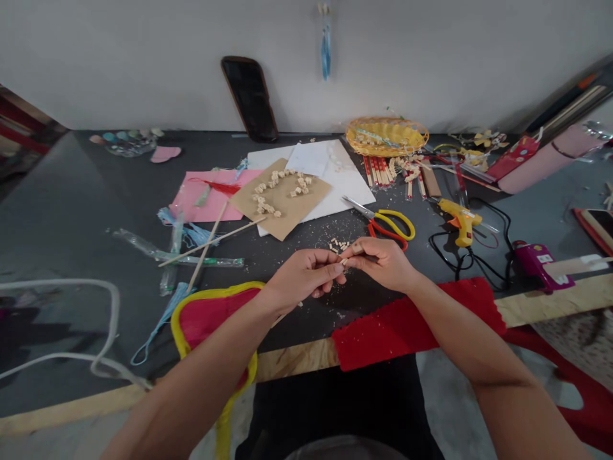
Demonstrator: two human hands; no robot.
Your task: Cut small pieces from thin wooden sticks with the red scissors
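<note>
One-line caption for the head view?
Both hands, left hand and right hand, pinch a thin wooden stick over a cluttered craft table near scissors.

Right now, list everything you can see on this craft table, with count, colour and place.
wooden stick: one, tan, pinched between both hands
cut wood bits: small pile, tan, just beyond the hands
scissors: one, yellow and red handles, right of centre
glue gun: one, yellow, right
cardboard: one, brown, centre, wood bits on it
pink paper: one, left of cardboard
basket: one, yellow, back
red cloth: one, near edge
left hand: shut on stick
right hand: shut on stick
</note>
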